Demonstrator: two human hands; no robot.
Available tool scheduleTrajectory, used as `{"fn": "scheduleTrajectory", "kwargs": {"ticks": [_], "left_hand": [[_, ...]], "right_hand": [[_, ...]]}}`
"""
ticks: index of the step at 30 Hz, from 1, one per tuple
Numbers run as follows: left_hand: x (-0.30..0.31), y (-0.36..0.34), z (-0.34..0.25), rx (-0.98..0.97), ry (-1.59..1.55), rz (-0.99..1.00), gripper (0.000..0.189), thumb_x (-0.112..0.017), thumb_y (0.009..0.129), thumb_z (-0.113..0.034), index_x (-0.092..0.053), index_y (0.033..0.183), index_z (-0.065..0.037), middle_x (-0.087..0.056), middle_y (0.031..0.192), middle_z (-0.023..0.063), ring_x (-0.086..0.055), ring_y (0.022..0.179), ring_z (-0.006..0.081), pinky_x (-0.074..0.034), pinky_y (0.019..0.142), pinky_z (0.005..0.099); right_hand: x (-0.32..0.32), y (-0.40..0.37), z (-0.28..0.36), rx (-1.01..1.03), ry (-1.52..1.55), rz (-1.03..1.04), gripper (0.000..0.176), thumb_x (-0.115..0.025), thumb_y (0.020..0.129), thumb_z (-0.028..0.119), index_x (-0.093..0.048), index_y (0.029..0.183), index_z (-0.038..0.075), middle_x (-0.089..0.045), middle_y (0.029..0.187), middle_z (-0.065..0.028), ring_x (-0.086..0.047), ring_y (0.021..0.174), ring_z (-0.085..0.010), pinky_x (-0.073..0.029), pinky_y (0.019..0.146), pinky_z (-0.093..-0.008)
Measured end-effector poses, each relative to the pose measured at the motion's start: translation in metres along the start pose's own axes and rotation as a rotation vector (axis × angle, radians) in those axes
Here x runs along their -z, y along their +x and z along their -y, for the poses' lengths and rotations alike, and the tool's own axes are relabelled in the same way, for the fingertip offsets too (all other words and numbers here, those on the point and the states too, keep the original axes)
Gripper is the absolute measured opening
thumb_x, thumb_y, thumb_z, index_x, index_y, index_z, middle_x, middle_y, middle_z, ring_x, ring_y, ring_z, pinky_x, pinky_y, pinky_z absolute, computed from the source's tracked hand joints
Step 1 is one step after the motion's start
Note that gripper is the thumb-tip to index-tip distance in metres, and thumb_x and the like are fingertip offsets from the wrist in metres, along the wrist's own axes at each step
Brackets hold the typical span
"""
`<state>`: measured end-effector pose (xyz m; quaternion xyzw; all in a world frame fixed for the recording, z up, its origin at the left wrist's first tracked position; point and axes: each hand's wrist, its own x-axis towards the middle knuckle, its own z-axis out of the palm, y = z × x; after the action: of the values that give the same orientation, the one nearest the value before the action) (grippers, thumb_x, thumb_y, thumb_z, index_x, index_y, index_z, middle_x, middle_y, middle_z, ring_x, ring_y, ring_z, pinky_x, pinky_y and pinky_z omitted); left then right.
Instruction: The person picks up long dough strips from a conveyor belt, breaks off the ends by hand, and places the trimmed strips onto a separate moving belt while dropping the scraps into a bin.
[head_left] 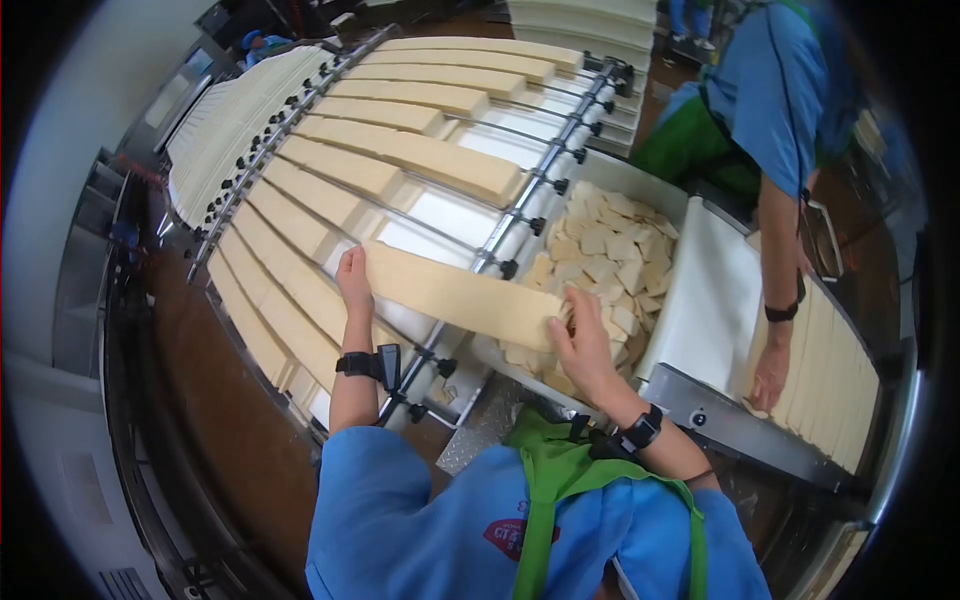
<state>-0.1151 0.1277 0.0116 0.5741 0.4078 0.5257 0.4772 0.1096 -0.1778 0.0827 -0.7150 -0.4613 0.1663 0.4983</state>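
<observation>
Left hand (352, 282) and right hand (586, 342) gripping the ends of a long pale dough strip (460, 296), held over a steel-railed conveyor (497, 245), white tub of cut pieces (655, 190) alongside, brown factory floor (230, 440)

Left hand (352, 280) and right hand (583, 338) gripping dough strip (460, 296) ends (over conveyor (450, 215)), scrap tray (640, 196) beside

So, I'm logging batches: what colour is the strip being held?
Pale cream; the strip shows best in the head view.
</observation>
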Motion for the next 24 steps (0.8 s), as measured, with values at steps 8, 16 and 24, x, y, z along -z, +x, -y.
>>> {"fn": "scheduleTrajectory", "kwargs": {"ticks": [8,16,24], "left_hand": [[0.061,0.062,0.006,-0.016,1.058,0.254,0.029,-0.057,0.078,-0.017,-0.059,0.097,0.004,-0.059,0.098,0.0227,-0.055,0.091,0.0384,-0.043,0.081,0.0387],[0.017,-0.009,-0.025,-0.334,0.787,0.418,0.046,-0.054,0.083,-0.022,-0.044,0.118,0.005,-0.047,0.118,0.0252,-0.044,0.112,0.0373,-0.034,0.096,0.0389],[-0.021,-0.063,-0.068,-0.419,0.770,0.668,0.041,-0.054,0.082,-0.014,-0.045,0.119,0.003,-0.046,0.122,0.0218,-0.043,0.114,0.0346,-0.032,0.097,0.0375]], "right_hand": [[-0.095,0.014,0.038,0.064,0.111,0.166,0.029,-0.048,0.076,0.007,-0.046,0.104,0.000,-0.048,0.097,-0.0185,-0.051,0.081,-0.0346,-0.043,0.071,-0.0377],[-0.171,0.032,0.002,0.148,0.222,0.214,0.030,-0.052,0.073,0.008,-0.049,0.101,0.000,-0.050,0.091,-0.0150,-0.052,0.073,-0.0256,-0.043,0.065,-0.0331],[-0.018,0.012,-0.038,0.003,0.071,-0.133,0.042,-0.060,0.075,0.019,-0.047,0.112,0.003,-0.050,0.104,-0.0157,-0.054,0.084,-0.0268,-0.045,0.073,-0.0325]]}}
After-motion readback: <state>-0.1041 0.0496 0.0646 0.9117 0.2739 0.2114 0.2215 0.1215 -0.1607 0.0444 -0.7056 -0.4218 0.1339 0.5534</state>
